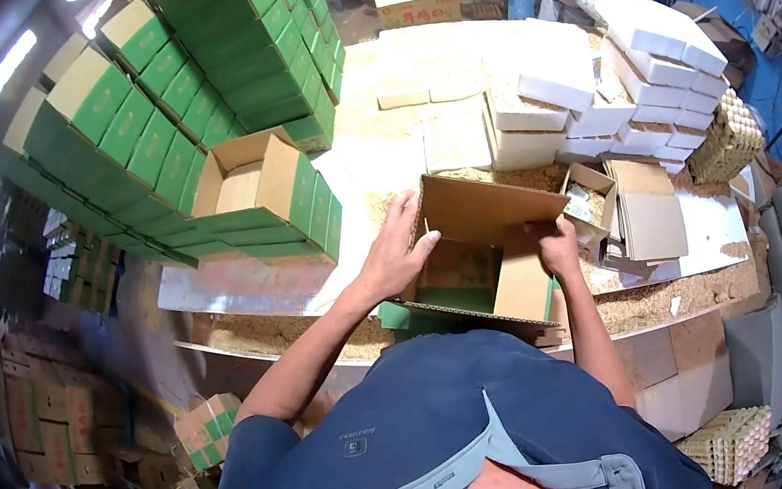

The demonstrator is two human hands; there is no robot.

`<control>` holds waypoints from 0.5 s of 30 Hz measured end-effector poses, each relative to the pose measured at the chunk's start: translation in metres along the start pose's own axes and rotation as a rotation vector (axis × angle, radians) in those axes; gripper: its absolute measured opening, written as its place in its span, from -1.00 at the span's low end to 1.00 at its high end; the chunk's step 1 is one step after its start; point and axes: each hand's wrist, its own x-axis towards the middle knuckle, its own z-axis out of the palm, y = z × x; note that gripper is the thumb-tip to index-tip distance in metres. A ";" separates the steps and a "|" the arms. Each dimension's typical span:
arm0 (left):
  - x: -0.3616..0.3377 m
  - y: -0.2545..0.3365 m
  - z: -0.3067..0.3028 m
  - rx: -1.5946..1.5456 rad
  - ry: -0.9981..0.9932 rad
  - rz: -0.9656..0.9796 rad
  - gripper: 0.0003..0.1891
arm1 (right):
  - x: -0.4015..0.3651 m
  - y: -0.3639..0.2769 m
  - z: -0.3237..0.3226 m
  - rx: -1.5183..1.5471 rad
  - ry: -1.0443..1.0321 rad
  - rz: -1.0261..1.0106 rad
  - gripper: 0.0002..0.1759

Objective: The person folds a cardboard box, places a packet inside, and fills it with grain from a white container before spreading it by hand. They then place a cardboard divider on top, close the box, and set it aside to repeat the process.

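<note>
Left grip is spreading against the open carton — right grip is pinching its opposite edge! The carton's sitting between them, apparently being braced so it's holding square; green boxes are standing beyond the left grip.

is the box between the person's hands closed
No, the cardboard box between the left hand and the right hand is open, its inside showing.

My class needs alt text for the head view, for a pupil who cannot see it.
A person's left hand and right hand hold an open cardboard box at a worktable. Green boxes stack up at left, white slabs at right.
</note>
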 end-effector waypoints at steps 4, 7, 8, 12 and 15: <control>0.006 -0.003 0.008 -0.015 -0.068 0.079 -0.25 | -0.001 0.013 0.002 0.209 -0.056 0.009 -0.80; 0.007 0.007 0.017 0.312 -0.552 0.139 -0.28 | -0.003 0.013 0.006 0.214 -0.033 -0.002 -0.79; 0.010 0.007 0.014 0.248 -0.579 0.128 -0.25 | 0.000 0.018 0.006 0.236 -0.020 -0.040 -0.78; 0.011 -0.015 -0.027 -0.301 -0.823 0.117 0.01 | -0.002 0.015 0.003 0.105 0.020 -0.052 -0.76; -0.011 0.008 -0.039 -0.057 -0.829 0.228 -0.01 | -0.001 0.014 0.000 0.066 -0.015 -0.047 -0.80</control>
